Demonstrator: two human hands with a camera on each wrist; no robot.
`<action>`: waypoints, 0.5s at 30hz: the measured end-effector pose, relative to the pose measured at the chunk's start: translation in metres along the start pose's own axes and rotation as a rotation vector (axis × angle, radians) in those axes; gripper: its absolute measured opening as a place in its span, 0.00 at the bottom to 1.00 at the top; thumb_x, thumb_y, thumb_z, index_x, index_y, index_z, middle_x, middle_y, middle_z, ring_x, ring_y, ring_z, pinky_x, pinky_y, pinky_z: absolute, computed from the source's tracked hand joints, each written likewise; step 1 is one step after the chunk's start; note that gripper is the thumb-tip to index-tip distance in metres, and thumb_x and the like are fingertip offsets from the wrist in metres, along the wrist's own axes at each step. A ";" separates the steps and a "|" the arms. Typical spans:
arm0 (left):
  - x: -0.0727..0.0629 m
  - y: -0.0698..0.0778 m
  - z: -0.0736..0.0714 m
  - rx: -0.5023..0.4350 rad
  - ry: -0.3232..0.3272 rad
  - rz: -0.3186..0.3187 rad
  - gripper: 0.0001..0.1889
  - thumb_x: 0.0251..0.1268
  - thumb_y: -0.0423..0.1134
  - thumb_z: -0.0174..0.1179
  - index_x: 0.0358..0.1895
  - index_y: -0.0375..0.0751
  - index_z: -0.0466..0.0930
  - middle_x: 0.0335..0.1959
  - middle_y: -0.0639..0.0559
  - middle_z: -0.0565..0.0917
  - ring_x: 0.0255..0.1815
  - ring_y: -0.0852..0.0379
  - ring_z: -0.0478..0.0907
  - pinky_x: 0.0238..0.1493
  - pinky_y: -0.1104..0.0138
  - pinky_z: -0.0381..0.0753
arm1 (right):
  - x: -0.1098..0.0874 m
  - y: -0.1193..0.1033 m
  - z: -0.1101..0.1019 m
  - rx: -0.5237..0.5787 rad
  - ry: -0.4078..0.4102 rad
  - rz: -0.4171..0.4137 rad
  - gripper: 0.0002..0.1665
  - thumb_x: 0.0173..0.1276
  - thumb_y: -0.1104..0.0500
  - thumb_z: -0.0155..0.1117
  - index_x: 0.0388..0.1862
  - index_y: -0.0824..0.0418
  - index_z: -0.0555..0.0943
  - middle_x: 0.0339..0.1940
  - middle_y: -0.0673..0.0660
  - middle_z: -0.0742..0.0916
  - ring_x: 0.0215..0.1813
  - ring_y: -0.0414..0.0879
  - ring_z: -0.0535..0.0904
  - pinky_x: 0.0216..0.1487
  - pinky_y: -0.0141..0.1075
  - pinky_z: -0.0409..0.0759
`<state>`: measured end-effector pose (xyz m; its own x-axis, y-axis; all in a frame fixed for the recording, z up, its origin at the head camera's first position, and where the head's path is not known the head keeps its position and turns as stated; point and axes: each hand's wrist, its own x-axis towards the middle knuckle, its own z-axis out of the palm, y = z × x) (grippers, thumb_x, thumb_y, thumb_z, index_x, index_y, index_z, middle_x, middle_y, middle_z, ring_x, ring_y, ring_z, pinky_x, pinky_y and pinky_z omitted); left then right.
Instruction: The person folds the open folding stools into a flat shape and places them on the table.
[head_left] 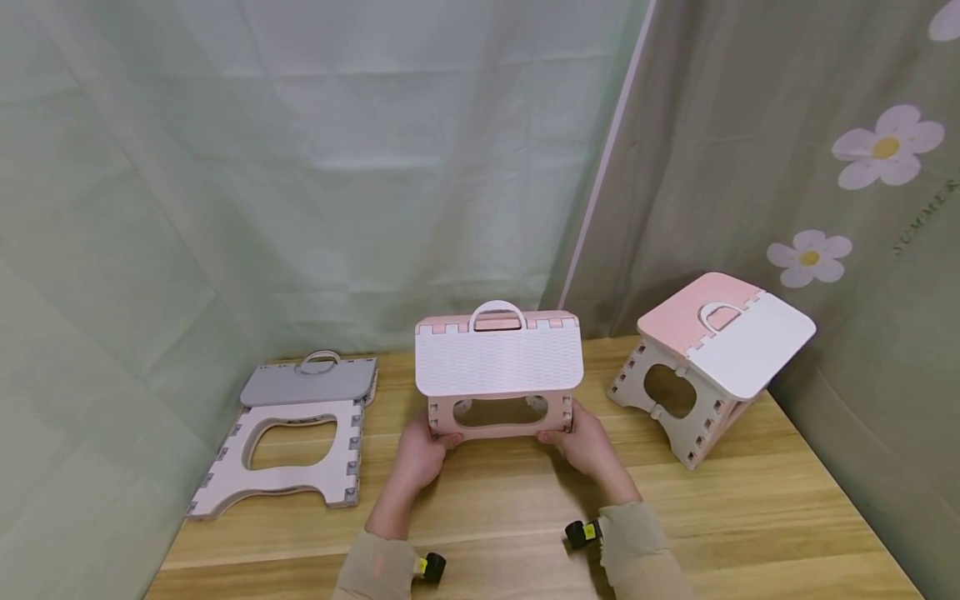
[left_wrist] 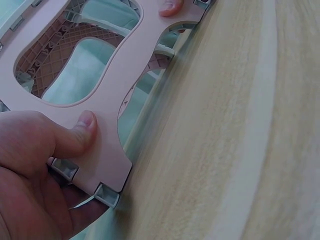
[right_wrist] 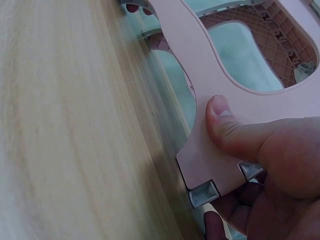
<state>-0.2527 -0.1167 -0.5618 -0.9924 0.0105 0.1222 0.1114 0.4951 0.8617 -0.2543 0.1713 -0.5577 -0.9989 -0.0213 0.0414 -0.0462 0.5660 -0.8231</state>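
Observation:
Between both hands is a pink and white folding step stool, its top opened out and its white arched handle raised at the centre. My left hand grips the lower left corner of the near pink leg panel, thumb on the front face and fingers behind. On the other side my right hand holds the lower right corner the same way, its thumb flat on the panel. The panel's lower edge is close over the wooden table. Through the oval cutout the ribbed far leg panel shows.
Left on the table lies a folding stool with a grey top, flattened out. At the right an unfolded pink and white stool stands upright. Curtains hang behind and along both sides.

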 end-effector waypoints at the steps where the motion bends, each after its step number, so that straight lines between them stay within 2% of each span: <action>1: 0.000 0.000 0.000 -0.002 0.000 -0.002 0.24 0.68 0.29 0.72 0.63 0.25 0.75 0.52 0.37 0.86 0.52 0.44 0.82 0.59 0.46 0.82 | 0.000 0.000 0.000 0.000 0.001 0.000 0.32 0.67 0.61 0.80 0.68 0.61 0.79 0.58 0.59 0.88 0.57 0.54 0.80 0.64 0.56 0.76; 15: 0.000 -0.002 0.002 0.007 -0.008 -0.008 0.22 0.70 0.29 0.70 0.63 0.26 0.76 0.52 0.37 0.86 0.51 0.46 0.83 0.57 0.49 0.83 | 0.000 -0.001 0.001 0.004 -0.002 0.014 0.31 0.67 0.61 0.80 0.67 0.61 0.79 0.59 0.60 0.88 0.59 0.54 0.80 0.65 0.56 0.76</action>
<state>-0.2533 -0.1159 -0.5643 -0.9937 0.0136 0.1110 0.1028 0.5010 0.8593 -0.2542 0.1698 -0.5580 -0.9995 -0.0149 0.0292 -0.0325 0.5629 -0.8259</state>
